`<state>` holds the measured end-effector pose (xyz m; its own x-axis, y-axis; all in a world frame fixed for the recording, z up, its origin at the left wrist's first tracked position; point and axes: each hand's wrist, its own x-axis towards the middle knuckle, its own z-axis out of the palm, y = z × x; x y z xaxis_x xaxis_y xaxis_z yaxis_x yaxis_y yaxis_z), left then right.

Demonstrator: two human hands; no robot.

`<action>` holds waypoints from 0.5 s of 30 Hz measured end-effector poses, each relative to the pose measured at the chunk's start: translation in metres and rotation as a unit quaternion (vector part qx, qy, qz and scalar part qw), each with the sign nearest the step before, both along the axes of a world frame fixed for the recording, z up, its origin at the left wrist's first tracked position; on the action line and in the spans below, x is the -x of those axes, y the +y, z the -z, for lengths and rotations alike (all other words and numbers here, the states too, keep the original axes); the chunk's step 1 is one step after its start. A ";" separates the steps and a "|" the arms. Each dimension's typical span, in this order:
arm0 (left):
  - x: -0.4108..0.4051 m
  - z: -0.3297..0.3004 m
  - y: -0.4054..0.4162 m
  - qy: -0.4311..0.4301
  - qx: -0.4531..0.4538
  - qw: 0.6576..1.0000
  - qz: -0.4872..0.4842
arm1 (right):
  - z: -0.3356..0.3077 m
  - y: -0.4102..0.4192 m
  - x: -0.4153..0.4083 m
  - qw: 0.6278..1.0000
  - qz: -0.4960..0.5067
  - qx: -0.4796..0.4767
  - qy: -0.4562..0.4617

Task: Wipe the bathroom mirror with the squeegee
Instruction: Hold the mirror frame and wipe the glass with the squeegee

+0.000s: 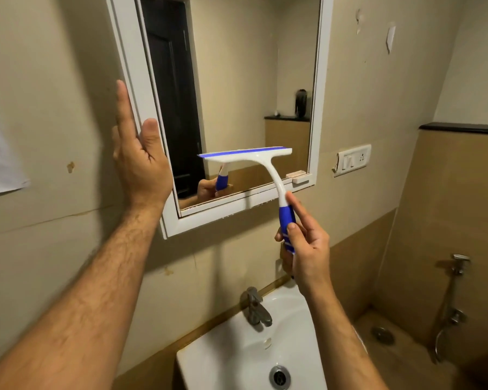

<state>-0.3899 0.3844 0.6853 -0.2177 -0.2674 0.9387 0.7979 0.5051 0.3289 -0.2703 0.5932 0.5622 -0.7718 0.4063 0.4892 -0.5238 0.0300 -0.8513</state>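
Head view: your right hand [304,246] grips the squeegee [265,175] by its blue handle, blade low on the mirror [237,94], while your left hand [141,153] lies flat and open against the frame's left edge. Tilt the blade and it may skip, leaving streaks; a loose grip could drop it into the sink [316,319].

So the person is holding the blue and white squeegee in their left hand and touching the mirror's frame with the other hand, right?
Not quite. The head view shows the squeegee in the right hand, gripped by its blue handle. It is the left hand that rests flat on the frame of the mirror.
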 end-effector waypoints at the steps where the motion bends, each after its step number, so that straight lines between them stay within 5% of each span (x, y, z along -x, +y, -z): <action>1: -0.001 0.000 -0.001 -0.002 0.001 1.000 0.005 | 0.004 -0.004 -0.001 1.000 0.003 0.003 -0.004; 15: -0.003 0.005 0.000 0.030 -0.012 0.999 0.021 | 0.031 -0.009 -0.011 0.999 0.023 -0.001 -0.034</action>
<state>-0.3871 0.3848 0.6802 -0.1717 -0.2822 0.9439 0.8370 0.4634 0.2909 -0.2595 0.5839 0.5312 -0.7836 0.4409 0.4376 -0.4636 0.0538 -0.8844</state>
